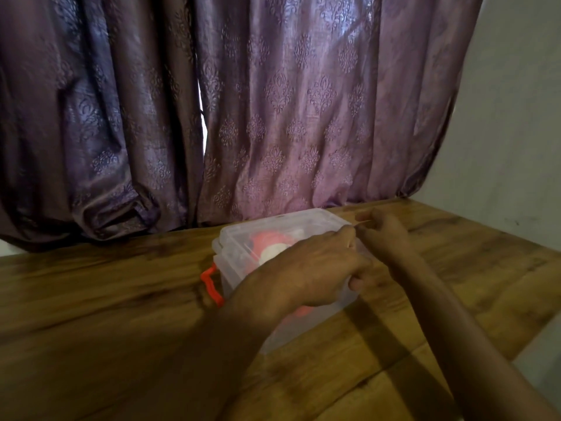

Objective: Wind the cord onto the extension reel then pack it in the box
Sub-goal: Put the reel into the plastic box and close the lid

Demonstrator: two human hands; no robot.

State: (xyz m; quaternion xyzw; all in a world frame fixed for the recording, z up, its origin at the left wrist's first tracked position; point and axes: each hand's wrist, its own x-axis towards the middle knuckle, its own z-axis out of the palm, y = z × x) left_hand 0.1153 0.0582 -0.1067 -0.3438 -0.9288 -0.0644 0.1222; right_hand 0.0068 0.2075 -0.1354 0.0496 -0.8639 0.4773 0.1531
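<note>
A clear plastic box (239, 235) with its lid on stands on the wooden table (106, 299). Through the lid I see the orange extension reel (267, 238) with its white hub (273, 252) lying inside. An orange latch handle (211, 284) hangs at the box's left end. My left hand (303, 271) lies over the lid, fingers curled down over the right edge. My right hand (382, 235) is at the box's far right corner, its fingertips pinching a thin orange piece (363, 221) there. The box's right end is hidden by my hands.
Purple patterned curtains (273, 117) hang right behind the table's far edge. A pale wall (516, 132) stands on the right. The table's right edge runs diagonally near my right forearm.
</note>
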